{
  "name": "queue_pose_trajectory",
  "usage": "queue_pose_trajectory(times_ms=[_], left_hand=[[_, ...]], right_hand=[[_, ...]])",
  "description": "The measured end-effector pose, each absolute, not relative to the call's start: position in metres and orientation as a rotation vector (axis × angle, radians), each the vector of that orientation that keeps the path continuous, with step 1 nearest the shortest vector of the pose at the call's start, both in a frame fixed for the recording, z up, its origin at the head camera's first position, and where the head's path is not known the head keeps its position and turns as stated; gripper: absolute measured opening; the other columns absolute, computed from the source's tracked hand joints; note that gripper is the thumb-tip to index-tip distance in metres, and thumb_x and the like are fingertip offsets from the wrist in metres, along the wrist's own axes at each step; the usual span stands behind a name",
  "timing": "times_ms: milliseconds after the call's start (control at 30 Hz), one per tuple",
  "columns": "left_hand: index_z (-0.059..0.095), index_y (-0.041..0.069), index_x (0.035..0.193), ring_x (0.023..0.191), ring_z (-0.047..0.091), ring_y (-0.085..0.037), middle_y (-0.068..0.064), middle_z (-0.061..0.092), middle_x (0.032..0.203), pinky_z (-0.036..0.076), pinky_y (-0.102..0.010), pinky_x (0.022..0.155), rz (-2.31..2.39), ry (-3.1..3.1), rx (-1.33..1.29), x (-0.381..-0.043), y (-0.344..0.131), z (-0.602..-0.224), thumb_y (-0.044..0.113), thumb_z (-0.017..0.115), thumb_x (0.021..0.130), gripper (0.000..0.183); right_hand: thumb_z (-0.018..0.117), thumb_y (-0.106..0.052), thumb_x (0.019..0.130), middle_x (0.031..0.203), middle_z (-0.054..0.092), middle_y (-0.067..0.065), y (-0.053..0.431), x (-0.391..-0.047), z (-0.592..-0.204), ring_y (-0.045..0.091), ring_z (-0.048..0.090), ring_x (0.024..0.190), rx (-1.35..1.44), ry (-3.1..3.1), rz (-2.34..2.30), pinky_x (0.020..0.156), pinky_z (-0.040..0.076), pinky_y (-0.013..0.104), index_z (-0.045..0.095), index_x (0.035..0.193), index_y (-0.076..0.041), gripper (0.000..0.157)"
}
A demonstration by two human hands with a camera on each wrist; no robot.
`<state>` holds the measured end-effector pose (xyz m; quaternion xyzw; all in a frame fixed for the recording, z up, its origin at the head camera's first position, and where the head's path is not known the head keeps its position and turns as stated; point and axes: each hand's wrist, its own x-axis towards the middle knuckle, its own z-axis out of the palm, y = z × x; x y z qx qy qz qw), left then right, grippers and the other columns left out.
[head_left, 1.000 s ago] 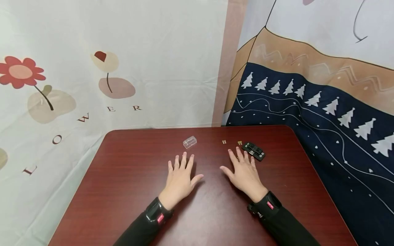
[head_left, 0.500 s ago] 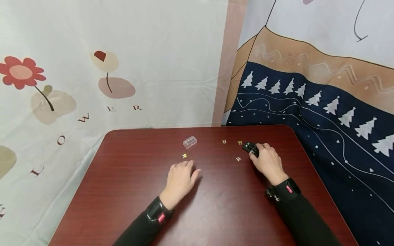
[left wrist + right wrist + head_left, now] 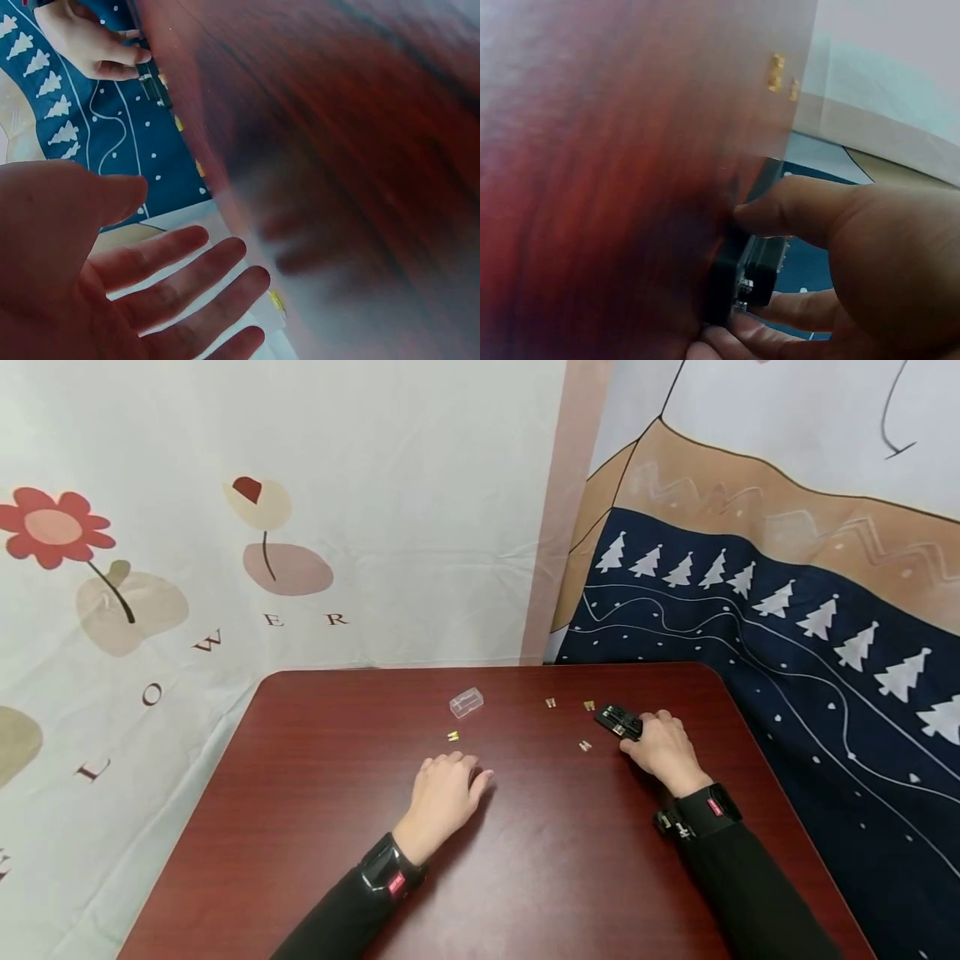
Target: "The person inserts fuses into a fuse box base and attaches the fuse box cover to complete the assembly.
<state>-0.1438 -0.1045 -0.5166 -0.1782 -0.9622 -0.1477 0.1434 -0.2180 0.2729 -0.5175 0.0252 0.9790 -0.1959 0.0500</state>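
- Right hand [image 3: 663,752] has its grip on the black gadget [image 3: 617,720]: thumb on one side, fingers on the other, pinching it at the right end.
- That gadget's toward the far right part of the bench [image 3: 487,877]. Can't really tell if it's lifted a hair or sitting flat.
- Left hand [image 3: 438,802] is palm down around the middle, grip relaxed and holding nothing, fingers loosely stretched and a bit apart.
- Just past its fingertips there's a tiny yellow clip [image 3: 453,736], with a clear plastic box [image 3: 467,702] a little beyond, near the back edge.
- Three more little metal bits: one [image 3: 589,705] just beside the gadget's left end, one [image 3: 585,746] closer to the person, one [image 3: 551,702] further left.
- Both arms wear black sleeves [image 3: 765,893].
- Behind it all hang a pale flower-print cloth [image 3: 412,485] and a navy one with white trees [image 3: 862,710].
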Motion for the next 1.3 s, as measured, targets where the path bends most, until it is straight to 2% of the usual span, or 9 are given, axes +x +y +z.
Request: queue_pose_trajectory(times_ms=[300, 533, 667, 967, 1167, 1300], left_hand=[[0.080, 0.012, 0.106, 0.091, 0.067, -0.030, -0.006, 0.075, 0.101, 0.049, -0.046, 0.078, -0.379, -2.862, -0.645, -0.145, -0.107, -0.519, 0.043, 0.070, 0.098, 0.034], [0.080, 0.014, 0.101, 0.089, 0.066, -0.029, -0.004, 0.074, 0.098, 0.048, -0.045, 0.078, -0.379, -2.838, -0.661, -0.151, -0.106, -0.520, 0.042, 0.069, 0.098, 0.030], [0.080, 0.012, 0.100, 0.089, 0.067, -0.030, -0.005, 0.073, 0.096, 0.053, -0.047, 0.080, -0.433, -2.816, -0.704, -0.159, -0.104, -0.520, 0.038, 0.070, 0.098, 0.028], [0.077, 0.009, 0.117, 0.099, 0.070, -0.027, -0.005, 0.075, 0.108, 0.057, -0.046, 0.090, -0.554, -2.856, -0.843, -0.189, -0.081, -0.517, 0.036, 0.066, 0.101, 0.033], [0.066, 0.008, 0.139, 0.117, 0.065, -0.026, -0.007, 0.071, 0.130, 0.054, -0.043, 0.102, -0.591, -2.829, -0.933, -0.206, -0.063, -0.514, 0.035, 0.069, 0.100, 0.047], [0.059, 0.010, 0.148, 0.124, 0.060, -0.026, -0.007, 0.063, 0.143, 0.051, -0.041, 0.107, -0.577, -2.828, -0.964, -0.214, -0.057, -0.513, 0.036, 0.071, 0.099, 0.057]], right_hand=[[0.076, -0.034, 0.090, 0.123, 0.054, 0.036, 0.281, -0.222, -0.518, 0.049, 0.055, 0.101, 0.090, 2.939, -0.628, 0.088, 0.049, 0.061, 0.055, 0.138, 0.014, 0.071], [0.076, -0.035, 0.088, 0.128, 0.055, 0.034, 0.274, -0.220, -0.520, 0.049, 0.056, 0.105, 0.078, 2.974, -0.638, 0.092, 0.048, 0.062, 0.056, 0.138, 0.013, 0.072], [0.076, -0.034, 0.087, 0.130, 0.055, 0.032, 0.265, -0.218, -0.517, 0.049, 0.055, 0.109, 0.043, 3.000, -0.649, 0.095, 0.047, 0.063, 0.059, 0.137, 0.011, 0.070], [0.080, -0.033, 0.083, 0.124, 0.061, 0.026, 0.225, -0.210, -0.509, 0.044, 0.057, 0.110, -0.156, 3.042, -0.662, 0.098, 0.048, 0.059, 0.063, 0.133, 0.010, 0.067], [0.081, -0.030, 0.080, 0.125, 0.062, 0.022, 0.200, -0.204, -0.505, 0.040, 0.057, 0.111, -0.283, 3.036, -0.663, 0.096, 0.048, 0.056, 0.065, 0.132, 0.007, 0.066], [0.082, -0.029, 0.078, 0.124, 0.063, 0.019, 0.184, -0.204, -0.505, 0.038, 0.056, 0.112, -0.356, 3.024, -0.668, 0.095, 0.049, 0.053, 0.067, 0.130, 0.005, 0.063]])
